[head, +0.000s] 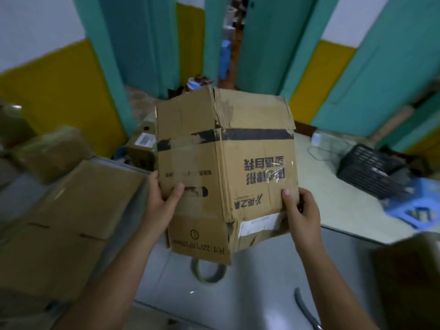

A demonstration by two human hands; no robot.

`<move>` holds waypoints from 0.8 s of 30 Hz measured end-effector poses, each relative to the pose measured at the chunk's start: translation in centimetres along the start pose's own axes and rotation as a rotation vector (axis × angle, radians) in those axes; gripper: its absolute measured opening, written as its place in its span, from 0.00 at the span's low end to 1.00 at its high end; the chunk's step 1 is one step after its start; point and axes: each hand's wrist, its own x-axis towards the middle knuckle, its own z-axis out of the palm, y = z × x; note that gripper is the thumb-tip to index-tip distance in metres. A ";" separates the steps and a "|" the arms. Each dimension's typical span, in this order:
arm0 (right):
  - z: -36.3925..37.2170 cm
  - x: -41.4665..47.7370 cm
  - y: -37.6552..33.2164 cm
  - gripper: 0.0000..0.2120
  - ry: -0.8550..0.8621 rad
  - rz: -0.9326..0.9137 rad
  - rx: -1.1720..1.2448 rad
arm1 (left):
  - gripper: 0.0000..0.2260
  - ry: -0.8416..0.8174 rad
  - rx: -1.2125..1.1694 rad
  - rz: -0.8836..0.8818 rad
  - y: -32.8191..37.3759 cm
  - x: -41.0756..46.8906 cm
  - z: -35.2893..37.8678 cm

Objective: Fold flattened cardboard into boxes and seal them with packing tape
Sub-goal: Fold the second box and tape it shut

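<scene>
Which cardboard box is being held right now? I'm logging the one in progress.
The worn printed box with the black tape band, gripped by the left hand and right hand. The flattened cardboard lies untouched at left.

Single head-worn view, wide-angle, looking forward and steeply down from above the person's own forearms, which enter from 5 and 7 o'clock. Close range: the cardboard box (226, 167) fills frame centre, held up between camera and table (262, 282). Strong barrel distortion; teal door frames at 11 to 1 o'clock lean outward. Edges are blurred, notably the flat cardboard stack (66, 222) at 8 o'clock. No second view, so no overlap to report.
</scene>
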 end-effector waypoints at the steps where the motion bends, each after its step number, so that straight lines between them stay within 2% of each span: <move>1: -2.4 -0.3 0.9 0.25 0.027 -0.002 0.020 | 0.47 -0.098 -0.015 -0.001 0.2 0.3 2.2; 4: -8.9 -1.1 3.9 0.19 0.031 -0.014 0.098 | 0.51 -0.386 -0.013 -0.016 1.0 0.5 8.8; 5: -10.7 -1.3 4.8 0.20 0.008 -0.010 0.129 | 0.51 -0.446 0.015 -0.003 1.2 0.4 10.9; 8: -14.5 -1.7 7.0 0.25 -0.063 0.067 0.193 | 0.53 -0.548 0.100 0.014 0.8 -0.6 16.0; 11: -15.9 -2.1 9.2 0.24 -0.076 0.143 0.190 | 0.55 -0.670 0.268 0.087 0.2 -3.0 19.4; 16: -16.2 -3.6 11.6 0.20 -0.063 0.254 0.257 | 0.48 -0.755 0.226 0.037 -0.6 -6.2 22.2; 21: -17.3 -5.1 11.8 0.13 0.049 0.315 0.325 | 0.30 -0.739 0.092 0.024 0.2 -7.4 22.3; 24: -18.3 -5.0 11.0 0.19 0.087 0.263 0.309 | 0.37 -0.694 0.027 0.085 1.8 -8.0 22.8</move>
